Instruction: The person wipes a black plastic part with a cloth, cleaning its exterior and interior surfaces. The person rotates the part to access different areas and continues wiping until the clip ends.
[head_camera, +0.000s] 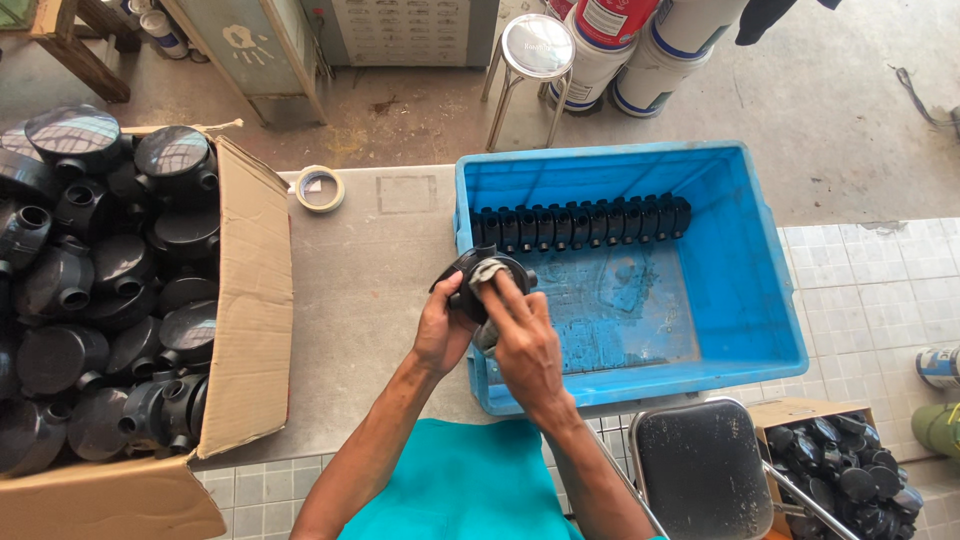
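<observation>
Both hands (490, 335) around round, rim-up fitting (487, 285)

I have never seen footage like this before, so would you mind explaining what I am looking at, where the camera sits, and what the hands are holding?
There is no machine here: one camera sits on a person's head and looks down at their own two bare hands over a grey worktable. The left hand grips a round black plastic fitting with short pipe stubs. The right hand presses a small grey cloth against it. In front stands a blue plastic crate with a row of black pieces lined up inside. On the left, an open cardboard box is full of similar black fittings. A roll of tape lies on the table. A metal stool stands on the floor beyond it.
</observation>
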